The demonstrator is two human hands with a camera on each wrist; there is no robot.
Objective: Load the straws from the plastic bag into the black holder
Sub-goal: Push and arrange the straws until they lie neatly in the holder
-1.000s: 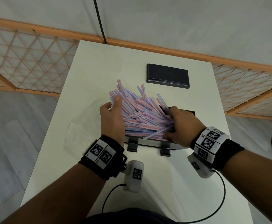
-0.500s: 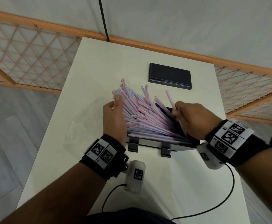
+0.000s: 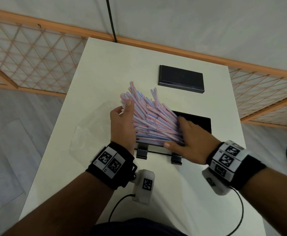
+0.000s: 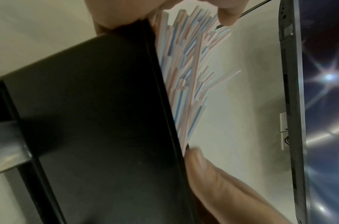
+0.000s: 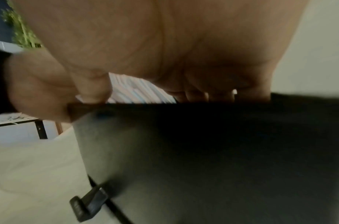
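Note:
A heap of pink-and-blue striped straws (image 3: pixel 149 120) lies slanted in the black holder (image 3: pixel 201 124), the upper ends fanning out past its left side. My left hand (image 3: pixel 125 110) stands upright with straight fingers against the left ends of the straws. My right hand (image 3: pixel 178 132) lies flat on the right end of the heap, thumb stretched along the holder's front edge. The left wrist view shows the holder wall (image 4: pixel 97 121), the straws (image 4: pixel 186 75) above it and my thumb (image 4: pixel 212 174). In the right wrist view, the palm (image 5: pixel 165 45) covers the straws (image 5: pixel 138 92) over the holder (image 5: pixel 203 151).
The clear plastic bag (image 3: pixel 91 128) lies crumpled on the white table (image 3: pixel 115 65), left of my left hand. A flat black lid (image 3: pixel 181 79) sits behind the holder. Two small black feet (image 3: pixel 141 153) stick out at the holder's front. Wooden lattice rails flank the table.
My right hand lifted off to pinch a stray straw at the right half a second ago and now presses down on the heap's right end. The left hand stayed in place.

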